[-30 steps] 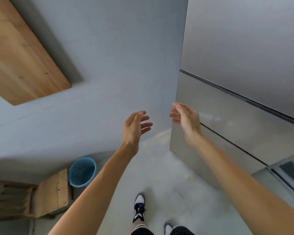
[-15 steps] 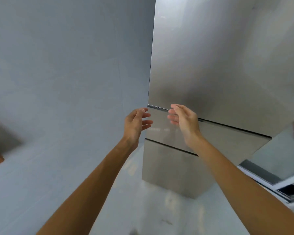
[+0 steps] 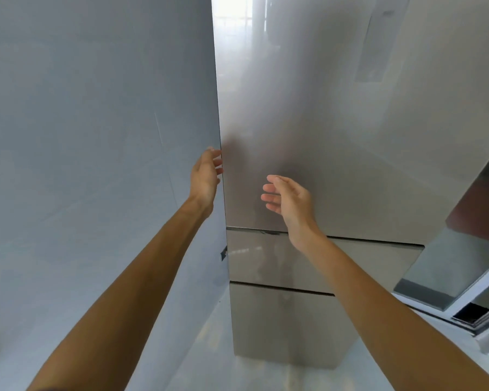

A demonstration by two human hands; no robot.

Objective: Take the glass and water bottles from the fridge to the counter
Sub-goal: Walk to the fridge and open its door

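The left hand (image 3: 205, 176) is curling its fingers at the closed fridge (image 3: 308, 122) door's left edge; the right hand (image 3: 290, 200) is hovering near, spread wide, holding nothing.

No legible text, label or brand anywhere on the fridge (image 3: 308, 122) front

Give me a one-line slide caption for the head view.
Left hand reaches the closed fridge door's left edge; right hand hovers open in front of it.

The fridge (image 3: 308, 108) looks like brushed metal, softly glossy; the wall (image 3: 96, 136) beside it seems matt.
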